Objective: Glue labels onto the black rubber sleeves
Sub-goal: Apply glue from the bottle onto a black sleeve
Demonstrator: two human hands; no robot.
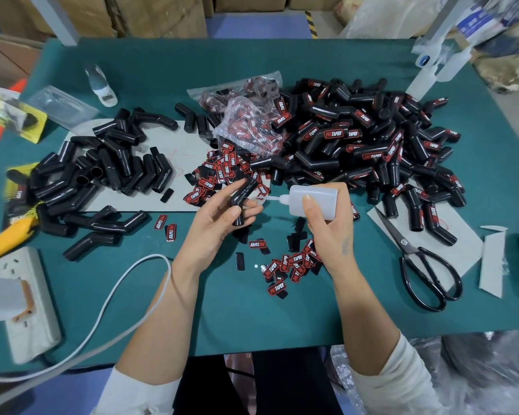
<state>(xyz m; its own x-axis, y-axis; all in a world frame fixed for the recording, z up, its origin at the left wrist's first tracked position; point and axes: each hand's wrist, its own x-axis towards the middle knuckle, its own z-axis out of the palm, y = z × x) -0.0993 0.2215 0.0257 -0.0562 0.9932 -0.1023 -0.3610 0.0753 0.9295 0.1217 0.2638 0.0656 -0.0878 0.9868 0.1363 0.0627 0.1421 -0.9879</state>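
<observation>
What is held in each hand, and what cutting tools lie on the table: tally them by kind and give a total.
Black rubber sleeve, held in the left hand: 1
Glue bottle, held in the right hand: 1
Scissors, on the table: 1
Yellow utility knife, on the table: 1
Total: 4

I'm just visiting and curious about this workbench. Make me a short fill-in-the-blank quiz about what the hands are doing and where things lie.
1. The left hand holds a bent black ____.
2. The right hand grips a white glue bottle whose nozzle points toward the ____ hand.
3. The pile of labelled sleeves lies on the person's ____ side of the green table.
4. The black-handled ____ lie near the table's right edge.

Missing words: sleeve; left; right; scissors
</observation>
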